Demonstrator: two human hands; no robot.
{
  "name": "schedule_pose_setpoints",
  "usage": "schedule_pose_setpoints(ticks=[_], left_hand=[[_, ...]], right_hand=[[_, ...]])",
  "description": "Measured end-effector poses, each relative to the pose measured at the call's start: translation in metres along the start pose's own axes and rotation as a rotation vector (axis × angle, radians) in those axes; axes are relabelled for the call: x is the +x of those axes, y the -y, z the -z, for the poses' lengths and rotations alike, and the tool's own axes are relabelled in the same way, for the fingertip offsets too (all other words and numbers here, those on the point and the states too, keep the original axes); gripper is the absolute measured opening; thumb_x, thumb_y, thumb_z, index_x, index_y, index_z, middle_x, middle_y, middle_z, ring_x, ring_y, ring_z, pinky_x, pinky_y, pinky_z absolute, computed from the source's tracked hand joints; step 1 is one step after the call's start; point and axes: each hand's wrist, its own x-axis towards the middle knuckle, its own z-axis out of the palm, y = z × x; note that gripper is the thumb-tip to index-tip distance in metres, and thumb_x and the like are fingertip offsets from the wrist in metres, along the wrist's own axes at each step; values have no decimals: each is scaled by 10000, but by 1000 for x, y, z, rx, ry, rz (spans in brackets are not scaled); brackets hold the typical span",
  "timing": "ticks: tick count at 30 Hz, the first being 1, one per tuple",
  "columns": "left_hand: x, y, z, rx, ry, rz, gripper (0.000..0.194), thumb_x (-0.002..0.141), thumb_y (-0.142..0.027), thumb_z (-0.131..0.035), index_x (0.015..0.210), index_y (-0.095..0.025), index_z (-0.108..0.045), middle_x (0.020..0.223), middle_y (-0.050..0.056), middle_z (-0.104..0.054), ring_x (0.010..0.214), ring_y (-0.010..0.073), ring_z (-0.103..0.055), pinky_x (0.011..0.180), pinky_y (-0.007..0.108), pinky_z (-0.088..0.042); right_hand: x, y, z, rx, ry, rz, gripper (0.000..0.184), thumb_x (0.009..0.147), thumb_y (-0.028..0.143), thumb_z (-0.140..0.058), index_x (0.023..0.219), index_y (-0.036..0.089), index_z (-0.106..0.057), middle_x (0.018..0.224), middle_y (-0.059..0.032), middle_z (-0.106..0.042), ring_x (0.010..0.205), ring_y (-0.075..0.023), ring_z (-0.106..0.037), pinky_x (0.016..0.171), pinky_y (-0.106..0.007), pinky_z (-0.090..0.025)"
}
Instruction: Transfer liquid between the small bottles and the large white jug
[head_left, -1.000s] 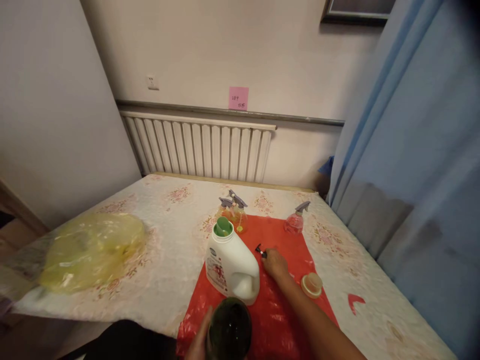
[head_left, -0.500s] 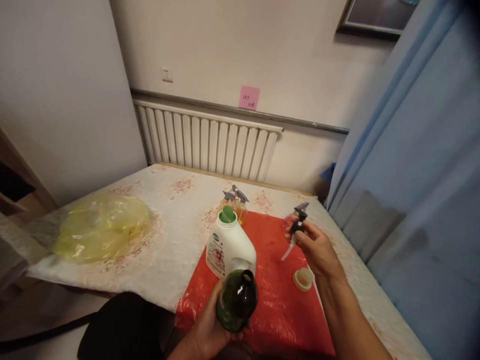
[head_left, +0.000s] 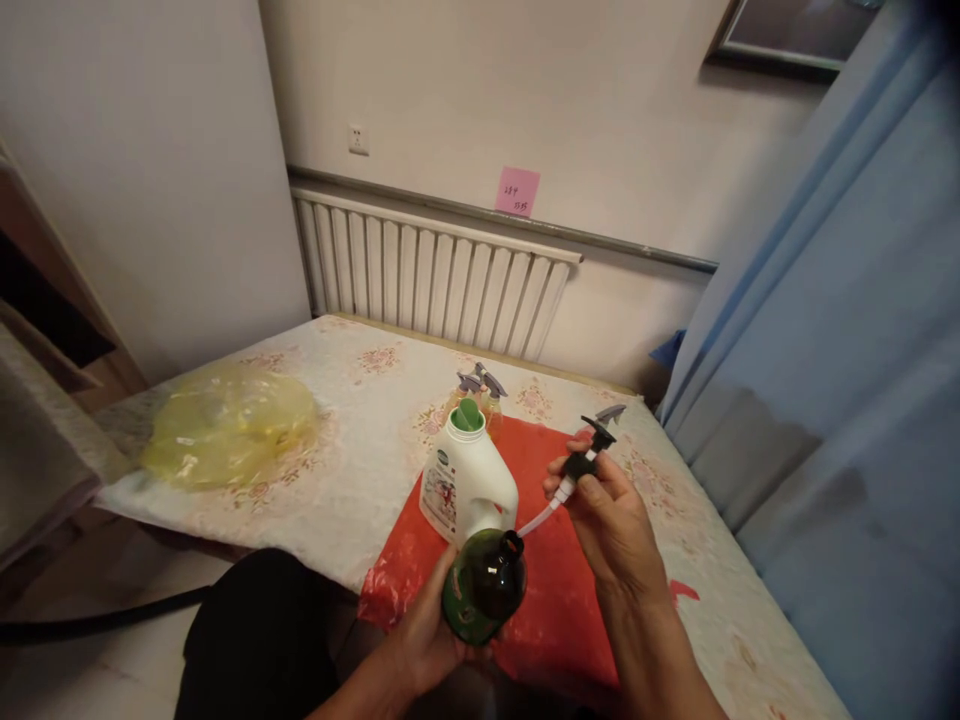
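Note:
My left hand (head_left: 429, 632) is wrapped round a dark green bottle (head_left: 484, 590), whose uncapped neck tilts up to the right. Between the fingers of my right hand (head_left: 611, 515) is a black pump head (head_left: 582, 462) with a whitish dip tube. The tube's lower end is at the bottle's mouth; whether it has entered cannot be made out. Just behind the bottle a white detergent jug (head_left: 472, 470) with a green spout stands upright on a red plastic sheet (head_left: 555, 590).
Spray bottles with grey triggers (head_left: 484, 382) stand behind the jug, and another grey trigger (head_left: 611, 413) shows beyond my right hand. A yellow plastic bag (head_left: 232, 425) lies on the flowered cover (head_left: 360, 430) to the left. A blue curtain (head_left: 810, 400) hangs at the right.
My right hand has brought the pump head left, swinging the tube's end to the bottle's mouth. My right arm now covers the pale cap seen earlier. The view has shifted slightly.

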Motion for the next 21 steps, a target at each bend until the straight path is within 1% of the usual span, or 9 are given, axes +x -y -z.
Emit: schedule_pose_setpoints(ticks=[2,6,10,13,15,18,21], left_hand=[[1,0,2,3,-9,5,662,796,-699,-467,892,-91,-709,693,96,-732,558,206,-667,471,269,-488],[2,0,5,-5,11,4,674,798,-703,-456,891,-86,-711,686,101,-733,543,201,-664,465,262,-478],[2,0,3,4,20,-4,677,797,-699,-464,914,-79,-710,693,99,-736,523,194,-656,458,266,-479],[2,-1,-1,27,16,1,687,795,-701,-466,925,-72,-708,664,95,-728,488,186,-641,444,265,-476],[1,-1,-3,22,2,-7,669,798,-693,-472,935,-81,-704,670,90,-729,503,189,-647,452,262,-477],[1,-2,-5,-2,0,-9,675,801,-701,-453,932,-87,-701,661,81,-721,504,185,-643,463,262,-472],[0,-3,-6,7,0,-3,685,798,-708,-449,945,-88,-700,648,77,-717,492,181,-638,463,259,-466]], right_hand=[[-1,-3,0,15,-7,-5,357,735,346,-749,1048,229,-624,883,-31,-700,742,-188,-682,727,-330,-530],[-3,-2,0,0,-5,-1,336,748,340,-741,1046,239,-622,901,-28,-707,741,-182,-681,738,-335,-529],[-7,-6,-4,12,-13,-29,341,742,340,-746,1047,240,-629,883,-23,-708,735,-182,-683,727,-327,-527],[-13,-18,-5,12,-2,-67,364,729,333,-761,1053,231,-628,869,-23,-713,754,-194,-692,746,-330,-523],[-19,-29,-4,-9,17,-93,380,732,334,-761,1068,225,-621,890,-33,-721,797,-212,-694,782,-349,-515],[-28,-44,2,-62,51,-114,382,781,351,-720,1118,222,-597,959,-59,-728,894,-237,-677,835,-375,-492],[-35,-51,7,-114,66,-109,394,816,361,-688,1168,232,-567,1017,-69,-729,970,-246,-650,876,-377,-461]])
